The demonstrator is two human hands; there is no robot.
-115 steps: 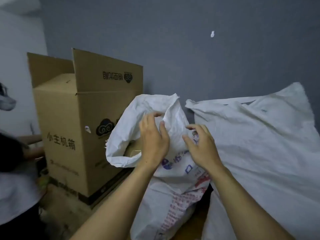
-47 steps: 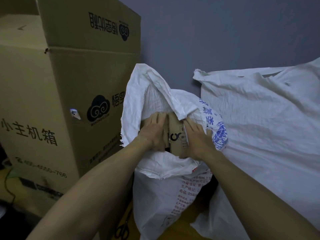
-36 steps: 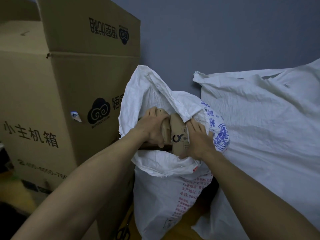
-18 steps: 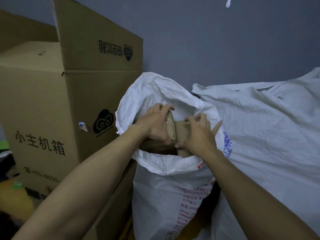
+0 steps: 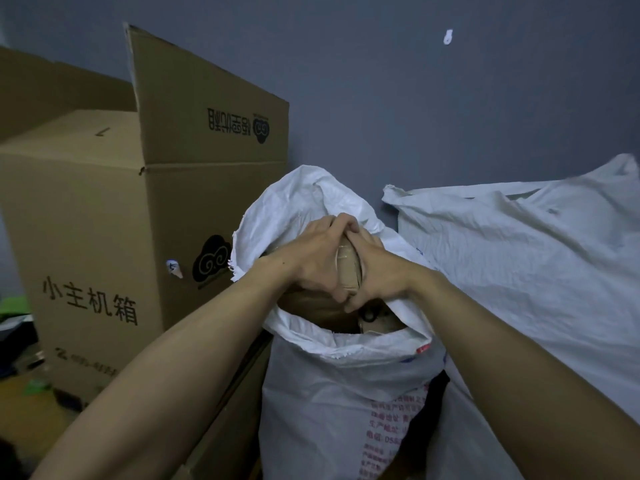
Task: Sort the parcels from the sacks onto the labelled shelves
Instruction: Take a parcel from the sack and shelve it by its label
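Parcel (image 5: 346,268) out of the sack (image 5: 329,403) yet?

Not quite. My left hand (image 5: 311,261) and right hand (image 5: 381,275) are both curled round it, one on each side, with the fingertips meeting over its top. It is a small brown cardboard one with tape on it, and it sits in the open mouth of the sack, about level with the turned-out rim.

Anything else in there?

More brown cardboard (image 5: 311,306) shows in the shadow just below my hands, so I judge there are further parcels to pull. How many, I cannot tell.

And the rest of the load?

A second white sack (image 5: 536,271) lies just beside this one on my right, bulging, with its contents hidden. On my left a tall cardboard box (image 5: 104,237) stands just beside the sack with its flaps up. Behind everything is a grey wall (image 5: 415,98).

Shelves?

None in view, and I can read no label on this parcel from here. So I would call it early: one parcel is in hand but not clear of the sack, and it is neither read nor shelved. There is more underneath, and another sack looks untouched. What is left, as I see it, is to lift this one free, find its label and carry it to the matching shelf, then repeat.
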